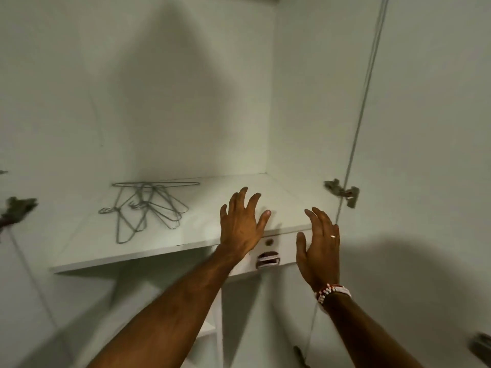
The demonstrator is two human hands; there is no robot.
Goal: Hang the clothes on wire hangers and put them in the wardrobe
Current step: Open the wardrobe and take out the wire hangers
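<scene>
no readable text, labels, brands, numbers or signs anywhere

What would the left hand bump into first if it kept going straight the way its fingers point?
Probably the bare shelf top, then the wardrobe's back wall. The left hand points up and inward, and the hangers lie off to its left, outside that line. Depth is hard to judge.

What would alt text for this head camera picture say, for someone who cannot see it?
Two bare hands, left hand and right hand, reach open and empty over a white wardrobe shelf. A loose pile of wire hangers lies flat on the shelf, to the left of the hands. No clothes are visible.
</scene>
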